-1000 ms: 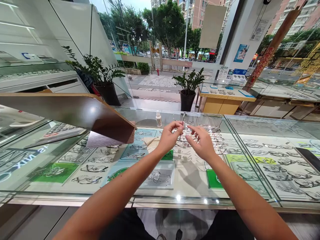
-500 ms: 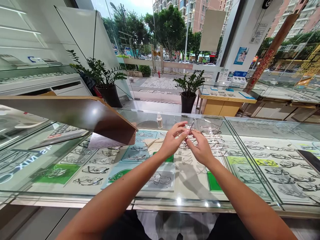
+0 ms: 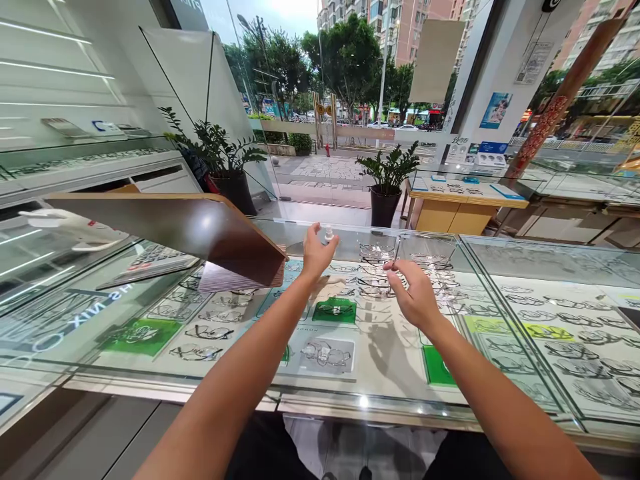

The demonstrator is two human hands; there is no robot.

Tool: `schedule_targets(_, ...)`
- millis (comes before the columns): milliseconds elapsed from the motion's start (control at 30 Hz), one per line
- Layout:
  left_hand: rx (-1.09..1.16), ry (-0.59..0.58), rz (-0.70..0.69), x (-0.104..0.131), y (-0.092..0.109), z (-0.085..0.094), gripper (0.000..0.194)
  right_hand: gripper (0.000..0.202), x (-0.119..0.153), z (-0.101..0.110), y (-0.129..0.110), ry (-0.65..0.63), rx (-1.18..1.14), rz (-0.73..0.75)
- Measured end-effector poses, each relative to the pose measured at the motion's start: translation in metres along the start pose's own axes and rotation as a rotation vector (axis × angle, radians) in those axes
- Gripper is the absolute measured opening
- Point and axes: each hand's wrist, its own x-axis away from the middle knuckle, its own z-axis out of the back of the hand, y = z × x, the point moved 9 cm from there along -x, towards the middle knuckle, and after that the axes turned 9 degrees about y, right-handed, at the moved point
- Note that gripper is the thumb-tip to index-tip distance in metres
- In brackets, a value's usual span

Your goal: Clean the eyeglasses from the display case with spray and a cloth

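My left hand [image 3: 319, 253] reaches over the glass counter with thumb and fingers apart on either side of a small white bottle [image 3: 329, 233]. Whether the fingers touch the bottle cannot be made out. Closed in a pinch, my right hand [image 3: 414, 290] holds a pair of eyeglasses [image 3: 397, 248] up above the counter; one thin temple points away from me. The lenses are hard to separate from the frames displayed behind them. Below my left wrist lies a beige cloth [image 3: 333, 289], partly covered by the forearm.
Rows of eyeglass frames [image 3: 209, 332] lie inside the glass display counter [image 3: 320, 404]. A brown tilted board [image 3: 240, 243] stands to the left, beside a calculator-like keypad [image 3: 150, 263]. Potted plants [image 3: 386, 203] stand beyond the counter, by the window.
My left hand has left the eyeglasses and moved left and forward to the white bottle. The right hand keeps the eyeglasses. The view has shifted slightly left.
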Motion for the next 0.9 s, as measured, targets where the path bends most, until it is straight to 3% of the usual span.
schedule_targets(133, -0.001, -0.157, 0.089, -0.008, -0.028, -0.024, 0.045, 0.031, 0.000, -0.003, 0.001, -0.006, -0.022, -0.021)
schedule_targets(267, 0.037, -0.201, 0.058, -0.004, -0.025, -0.027, 0.024, 0.033, 0.000, -0.003, 0.004, -0.006, -0.028, -0.026)
schedule_targets(433, 0.180, -0.281, 0.022, 0.011, 0.004, -0.029, 0.025, 0.032, -0.001, 0.003, 0.009, 0.020, -0.025, -0.054)
schedule_targets(600, 0.587, -0.465, 0.261, 0.039, 0.036, -0.037, 0.030, 0.031, -0.003, 0.010, 0.013, 0.063, -0.071, -0.095)
schedule_targets(767, 0.920, -0.793, 0.483, 0.080, 0.082, -0.037, 0.067, 0.034, -0.003, 0.009, 0.009, 0.045, -0.135, -0.107)
schedule_targets(900, 0.981, -1.000, 0.544, 0.107, 0.108, -0.035, 0.077, 0.038, -0.003, 0.006, 0.007, 0.008, -0.243, -0.141)
